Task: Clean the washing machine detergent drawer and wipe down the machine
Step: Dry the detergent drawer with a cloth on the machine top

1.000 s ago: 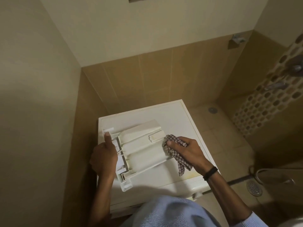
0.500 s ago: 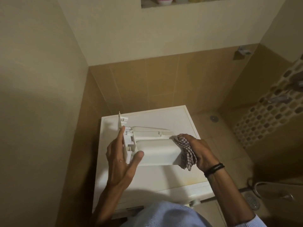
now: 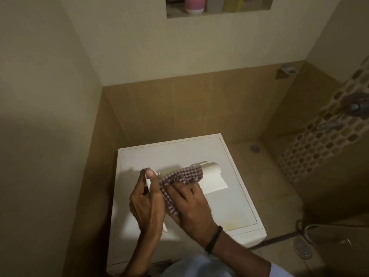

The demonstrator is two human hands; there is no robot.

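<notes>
The white detergent drawer (image 3: 212, 177) is held tipped up above the top of the white washing machine (image 3: 235, 198). My left hand (image 3: 146, 198) grips the drawer's front end, thumb up on its edge. My right hand (image 3: 191, 204) holds a checked cloth (image 3: 180, 177) and presses it against the drawer's side, close to my left hand. The cloth and both hands hide most of the drawer; only its far rounded end shows.
Tiled walls close in on the left and behind the machine. A wall niche (image 3: 217, 7) overhead holds a pink bottle (image 3: 194, 5) and other containers. To the right lies a tiled shower floor with a drain (image 3: 303, 250), taps (image 3: 357, 105) on the mosaic wall.
The drawer went from lying flat on the machine to being held tipped up. My right hand with the cloth slid from the drawer's far end towards my left hand. The camera tilted up.
</notes>
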